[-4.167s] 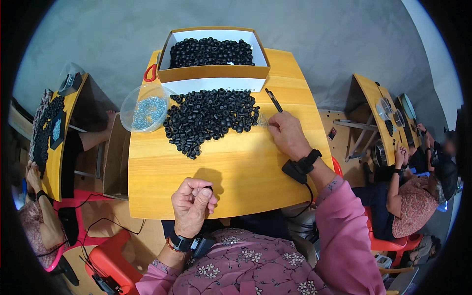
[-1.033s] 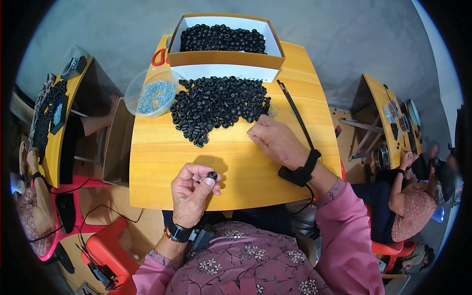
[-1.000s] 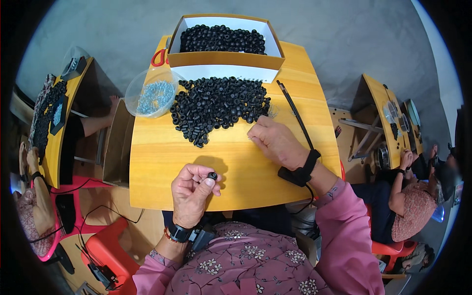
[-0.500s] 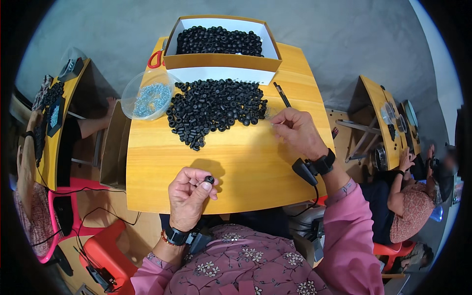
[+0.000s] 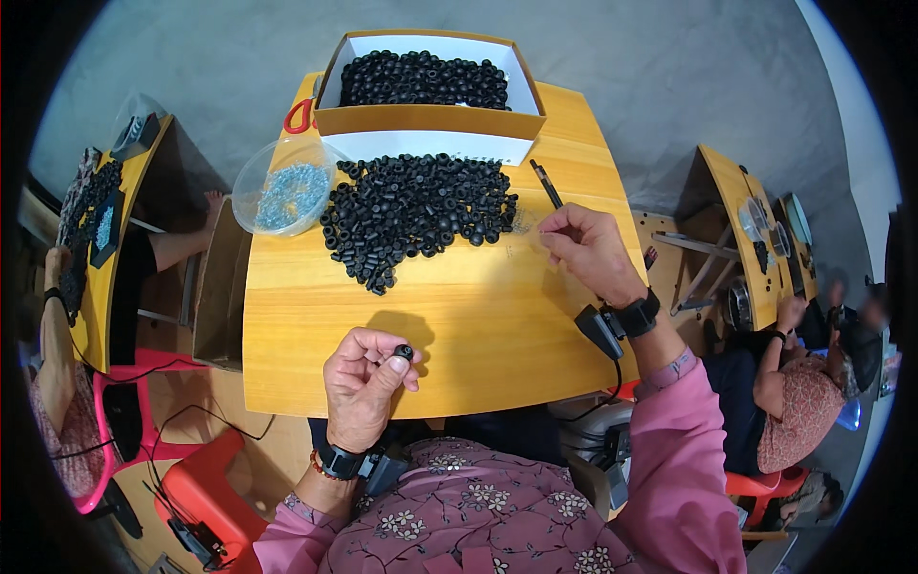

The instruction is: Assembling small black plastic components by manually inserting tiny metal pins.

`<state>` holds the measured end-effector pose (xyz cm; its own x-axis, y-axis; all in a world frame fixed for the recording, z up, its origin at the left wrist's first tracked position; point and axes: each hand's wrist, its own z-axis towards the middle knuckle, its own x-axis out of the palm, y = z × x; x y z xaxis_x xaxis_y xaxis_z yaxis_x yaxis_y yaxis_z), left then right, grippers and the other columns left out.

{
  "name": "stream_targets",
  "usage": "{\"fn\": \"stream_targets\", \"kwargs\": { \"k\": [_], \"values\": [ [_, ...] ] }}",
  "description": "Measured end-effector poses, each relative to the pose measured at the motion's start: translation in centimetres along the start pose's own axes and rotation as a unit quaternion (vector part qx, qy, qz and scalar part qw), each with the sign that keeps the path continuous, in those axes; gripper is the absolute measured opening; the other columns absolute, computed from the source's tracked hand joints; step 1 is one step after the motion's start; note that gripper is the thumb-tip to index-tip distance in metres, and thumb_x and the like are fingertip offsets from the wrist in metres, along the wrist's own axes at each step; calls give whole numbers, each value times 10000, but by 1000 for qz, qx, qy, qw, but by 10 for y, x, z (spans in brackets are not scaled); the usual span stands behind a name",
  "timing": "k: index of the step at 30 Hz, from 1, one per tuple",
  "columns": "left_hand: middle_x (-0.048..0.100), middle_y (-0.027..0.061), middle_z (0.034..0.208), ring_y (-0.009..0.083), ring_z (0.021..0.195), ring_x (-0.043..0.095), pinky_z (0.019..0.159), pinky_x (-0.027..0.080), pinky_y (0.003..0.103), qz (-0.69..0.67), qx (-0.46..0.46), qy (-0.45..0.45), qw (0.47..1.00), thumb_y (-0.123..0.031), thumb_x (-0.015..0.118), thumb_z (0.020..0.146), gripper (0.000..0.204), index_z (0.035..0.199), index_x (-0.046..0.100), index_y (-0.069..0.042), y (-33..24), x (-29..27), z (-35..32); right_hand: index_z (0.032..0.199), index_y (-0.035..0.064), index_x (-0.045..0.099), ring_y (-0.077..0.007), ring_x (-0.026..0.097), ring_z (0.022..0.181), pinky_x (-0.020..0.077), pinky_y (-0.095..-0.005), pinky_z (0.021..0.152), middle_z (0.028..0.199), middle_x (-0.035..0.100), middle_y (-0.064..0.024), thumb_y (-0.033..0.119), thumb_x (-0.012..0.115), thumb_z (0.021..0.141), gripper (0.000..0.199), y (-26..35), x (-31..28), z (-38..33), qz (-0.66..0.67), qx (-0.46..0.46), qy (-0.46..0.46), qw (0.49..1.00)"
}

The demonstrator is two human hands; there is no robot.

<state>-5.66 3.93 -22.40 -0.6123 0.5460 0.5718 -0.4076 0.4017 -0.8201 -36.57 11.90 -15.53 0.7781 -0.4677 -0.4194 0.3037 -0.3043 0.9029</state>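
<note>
Between the thumb and fingers of my left hand point(image 5: 359, 392) is a small round black plastic part point(image 5: 404, 352) with a hole in its top, held above the table's near edge. My right hand point(image 5: 601, 256) is pinched at the right side of the table. Whatever sits between its fingertips is too small to make out. Just left of those fingertips lies a little scatter of thin, fine pieces point(image 5: 523, 221). A heap of small black plastic parts point(image 5: 421, 206) spreads over the middle of the wooden table point(image 5: 459, 330).
Behind the heap stands a brown-edged box point(image 5: 430, 120) of black round parts. A clear tub point(image 5: 241, 201) of light blue bits is at left, near red-handled scissors point(image 5: 297, 116). A dark pen point(image 5: 546, 183) lies at right. Other people work at side tables point(image 5: 732, 206).
My right hand has drawn slightly right and down, away from the scatter of fine pieces. My left hand keeps its hold on the black part, nearly still.
</note>
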Motion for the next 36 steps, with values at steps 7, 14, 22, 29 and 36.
{"fn": "stream_targets", "kwargs": {
  "k": [7, 14, 22, 29, 36],
  "values": [
    [679, 129, 963, 148, 726, 648, 665, 559, 268, -2, 4, 3, 1000, -57, 672, 949, 159, 1073, 578, -20, 1, 0, 1, 923, -20, 651, -191, 643, 695, 500, -314, 612, 783, 669, -98, 17, 659, 874, 62, -34, 5, -4, -238, -186, -5, 953],
    [680, 127, 970, 150, 740, 653, 669, 561, 272, -23, 14, 0, 1000, -50, 651, 960, 158, 1096, 575, -20, 2, -2, 1, 940, -9, 652, -298, 627, 763, 496, -355, 680, 839, 626, -139, 19, 645, 870, 75, -11, 19, -2, -253, -247, -48, 934],
    [702, 132, 981, 135, 755, 661, 709, 569, 274, -47, 19, -13, 999, -31, 634, 970, 157, 1114, 580, 0, 2, 0, 1, 1012, 21, 655, -321, 631, 788, 503, -376, 690, 852, 616, -140, 14, 643, 879, 134, 6, 77, 9, -205, -344, 45, 915],
    [704, 120, 981, 130, 770, 667, 711, 570, 278, -41, 8, -4, 999, -45, 636, 976, 149, 1107, 579, -4, 2, -2, 1, 1058, 23, 631, -381, 615, 814, 507, -452, 718, 885, 604, -170, 46, 628, 876, 183, 9, 101, 17, -269, -302, 65, 912],
    [704, 112, 988, 124, 784, 665, 710, 568, 276, -32, 6, 3, 999, -59, 644, 975, 152, 1103, 579, -9, 3, -5, 1, 1021, -18, 637, -341, 603, 803, 488, -401, 707, 872, 608, -161, -11, 602, 872, 153, 7, 95, 3, -218, -283, 93, 929]
  ]
}}
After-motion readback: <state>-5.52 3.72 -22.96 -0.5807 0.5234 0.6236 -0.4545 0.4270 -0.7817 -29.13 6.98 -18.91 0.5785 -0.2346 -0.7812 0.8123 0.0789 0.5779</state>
